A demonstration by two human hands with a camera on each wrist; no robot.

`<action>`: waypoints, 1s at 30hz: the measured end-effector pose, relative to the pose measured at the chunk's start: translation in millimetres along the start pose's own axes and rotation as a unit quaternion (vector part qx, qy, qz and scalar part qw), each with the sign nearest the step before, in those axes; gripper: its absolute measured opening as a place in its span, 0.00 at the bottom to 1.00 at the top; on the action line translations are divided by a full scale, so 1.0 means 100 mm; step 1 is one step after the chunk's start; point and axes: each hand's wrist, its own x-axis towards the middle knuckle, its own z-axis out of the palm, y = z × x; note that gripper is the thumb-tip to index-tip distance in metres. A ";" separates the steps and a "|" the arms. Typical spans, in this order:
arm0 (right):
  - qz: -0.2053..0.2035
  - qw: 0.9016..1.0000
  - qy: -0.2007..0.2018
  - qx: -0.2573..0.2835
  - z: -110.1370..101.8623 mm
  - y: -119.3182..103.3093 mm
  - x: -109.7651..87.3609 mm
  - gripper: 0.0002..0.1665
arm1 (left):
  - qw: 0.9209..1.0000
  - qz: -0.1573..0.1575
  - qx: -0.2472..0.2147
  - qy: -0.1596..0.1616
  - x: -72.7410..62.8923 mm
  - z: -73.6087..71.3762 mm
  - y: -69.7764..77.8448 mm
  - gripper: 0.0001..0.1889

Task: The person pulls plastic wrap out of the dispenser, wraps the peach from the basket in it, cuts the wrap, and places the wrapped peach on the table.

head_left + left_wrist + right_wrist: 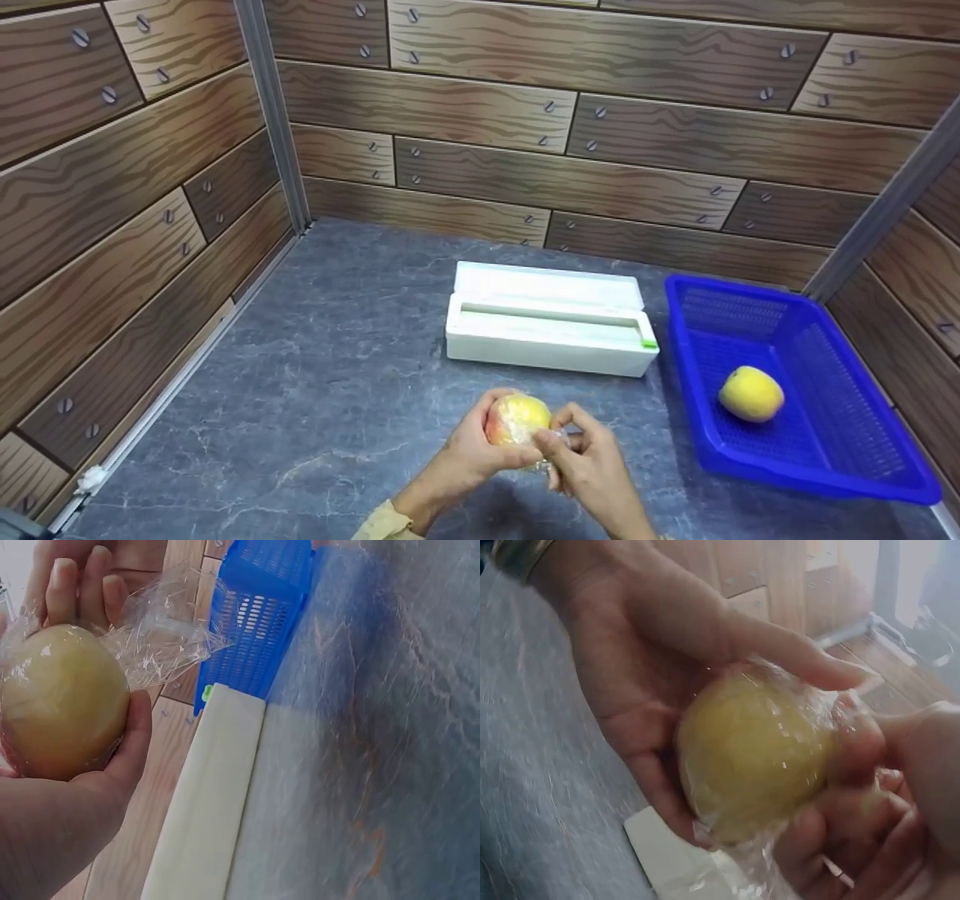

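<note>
A yellow apple with a red blush, wrapped in clear cling film, sits in the grip of my left hand. The fingers and thumb of that hand curl round its side. At the apple's right side my right hand pinches the gathered film. In the left wrist view a loose, crumpled flap of cling film sticks out from the apple toward the blue basket. The right wrist view, somewhat blurred, has film stretched shiny over the apple, with the right fingertips close against it.
Behind the hands lies a long white cling film box, its lid raised. To the right stands a blue plastic basket with another yellow apple in it. Wood-patterned walls border the dark marbled table.
</note>
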 end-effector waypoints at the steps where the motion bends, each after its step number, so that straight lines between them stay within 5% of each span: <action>1: 0.001 1.000 -0.010 0.016 -0.02 0.00 -0.01 0.16 | 1.000 0.002 0.007 0.002 0.00 0.00 0.01 0.38; 4: -0.004 0.999 -0.019 0.032 -0.07 0.02 -0.03 0.14 | 0.999 0.008 0.030 0.006 0.00 -0.01 0.02 0.37; 8: -0.018 0.999 0.024 -0.037 -0.05 0.04 -0.04 0.12 | 0.999 0.018 0.038 0.002 0.01 -0.02 0.00 0.36; 13: -0.039 0.979 0.117 -0.160 -0.02 0.10 0.00 0.17 | 0.999 0.001 0.034 0.003 0.02 -0.02 -0.02 0.36; 17: -0.064 0.973 0.145 -0.170 -0.07 0.20 0.01 0.19 | 0.999 -0.004 0.042 0.013 0.03 -0.01 0.02 0.36; 21: -0.068 0.987 0.076 -0.126 -0.15 0.32 -0.03 0.27 | 0.999 0.006 0.036 0.014 0.07 -0.02 0.07 0.35; 26: 0.006 0.996 -0.050 -0.080 -0.23 0.38 -0.05 0.35 | 1.000 0.005 0.024 0.012 0.10 -0.04 0.11 0.35; 30: 0.048 0.996 -0.059 -0.044 -0.25 0.35 -0.03 0.28 | 0.997 -0.010 0.063 0.044 0.12 -0.06 0.09 0.33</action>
